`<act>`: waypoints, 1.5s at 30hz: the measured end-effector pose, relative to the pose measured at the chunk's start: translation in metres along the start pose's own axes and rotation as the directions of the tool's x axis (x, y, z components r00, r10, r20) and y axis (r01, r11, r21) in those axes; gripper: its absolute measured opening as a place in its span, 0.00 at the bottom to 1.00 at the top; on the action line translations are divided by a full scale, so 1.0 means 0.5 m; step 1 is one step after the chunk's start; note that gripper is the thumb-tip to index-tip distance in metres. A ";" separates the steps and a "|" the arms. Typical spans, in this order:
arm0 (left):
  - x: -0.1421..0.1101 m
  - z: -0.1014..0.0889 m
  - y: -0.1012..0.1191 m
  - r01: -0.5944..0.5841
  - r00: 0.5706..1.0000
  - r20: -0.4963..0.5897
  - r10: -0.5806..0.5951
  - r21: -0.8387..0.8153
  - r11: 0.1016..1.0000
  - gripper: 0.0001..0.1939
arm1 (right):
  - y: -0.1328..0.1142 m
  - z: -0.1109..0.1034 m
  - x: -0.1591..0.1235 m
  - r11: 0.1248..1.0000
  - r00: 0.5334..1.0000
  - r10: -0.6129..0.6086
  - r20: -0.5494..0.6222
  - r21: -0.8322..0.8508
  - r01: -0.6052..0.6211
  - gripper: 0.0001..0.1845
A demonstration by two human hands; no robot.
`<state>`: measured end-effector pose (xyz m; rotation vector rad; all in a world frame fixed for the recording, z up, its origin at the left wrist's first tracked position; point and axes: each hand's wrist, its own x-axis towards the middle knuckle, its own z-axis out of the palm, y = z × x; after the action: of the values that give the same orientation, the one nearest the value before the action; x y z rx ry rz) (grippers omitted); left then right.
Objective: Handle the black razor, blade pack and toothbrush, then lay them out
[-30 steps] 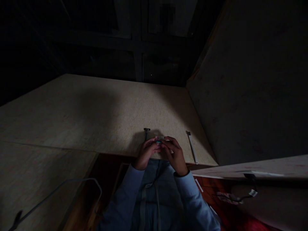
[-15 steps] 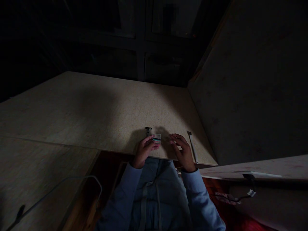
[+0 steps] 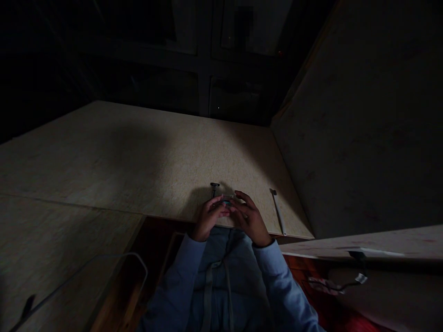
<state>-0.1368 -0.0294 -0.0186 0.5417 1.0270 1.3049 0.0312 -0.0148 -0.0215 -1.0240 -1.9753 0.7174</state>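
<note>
just in from the bench's (image 3: 187, 152) near edge, our left hand (image 3: 208, 218) has its grip closed on a small clear case (image 3: 226, 202); our right hand (image 3: 252, 220) half-curls at its other end, hold unclear. we'd best pinch lightly, keep it level, avoid the razor (image 3: 215, 185) beyond.

One razor (image 3: 214, 185), one toothbrush (image 3: 278, 213), one case (image 3: 226, 201) (and two hands (image 3: 206, 220) (image 3: 252, 222))

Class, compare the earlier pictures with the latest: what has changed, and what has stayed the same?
The right hand, drawn off to the right half a second ago, has moved back left to the small clear case, its fingers seemingly touching it again, as a second ago. Unchanged: the left hand holds the case; the razor and toothbrush lie as before.
</note>
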 end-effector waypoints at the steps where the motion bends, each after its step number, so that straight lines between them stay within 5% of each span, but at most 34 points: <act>1: 0.000 -0.001 0.001 -0.004 1.000 0.001 0.004 0.002 1.000 0.29 | -0.001 -0.001 0.001 1.000 1.000 0.004 -0.015 0.016 -0.004 0.18; 11: 0.003 -0.026 0.032 -0.054 0.998 -0.015 0.056 0.097 0.994 0.29 | 0.016 -0.023 0.007 0.999 0.993 0.048 -0.111 0.006 -0.048 0.20; 17: 0.039 -0.074 0.056 -0.127 0.985 -0.090 0.146 0.184 0.975 0.27 | 0.077 -0.125 -0.013 0.964 0.958 0.168 -0.233 -0.165 -0.209 0.21; 21: 0.068 -0.110 0.065 -0.158 0.974 -0.115 0.196 0.276 0.948 0.22 | 0.142 -0.195 -0.035 0.854 0.906 0.255 -0.338 -0.360 -0.375 0.24; 24: 0.086 -0.130 0.064 -0.139 0.977 -0.102 0.187 0.355 0.924 0.21 | 0.170 -0.215 -0.045 0.796 0.903 0.338 -0.266 -0.431 -0.425 0.23; 30: 0.097 -0.137 0.059 -0.115 0.968 -0.147 0.205 0.464 0.878 0.33 | 0.138 -0.186 -0.030 0.671 0.855 0.476 -0.205 -0.544 -0.504 0.17; 34: 0.097 -0.134 0.062 -0.129 0.962 -0.150 0.228 0.487 0.864 0.31 | 0.116 -0.174 -0.008 0.591 0.825 0.516 -0.231 -0.601 -0.538 0.15; 38: 0.102 -0.137 0.061 -0.142 0.962 -0.121 0.244 0.542 0.828 0.30 | 0.114 -0.159 0.009 0.643 0.852 0.490 -0.185 -0.583 -0.497 0.15; 45: 0.087 -0.130 0.077 -0.159 0.936 -0.032 0.351 0.850 0.502 0.24 | 0.086 -0.083 0.040 0.757 0.893 0.438 -0.106 -0.492 -0.430 0.13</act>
<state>-0.2149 0.0071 -0.0318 1.3735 1.8234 1.0500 0.0759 0.0296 -0.0243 -1.8480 -2.0011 0.4371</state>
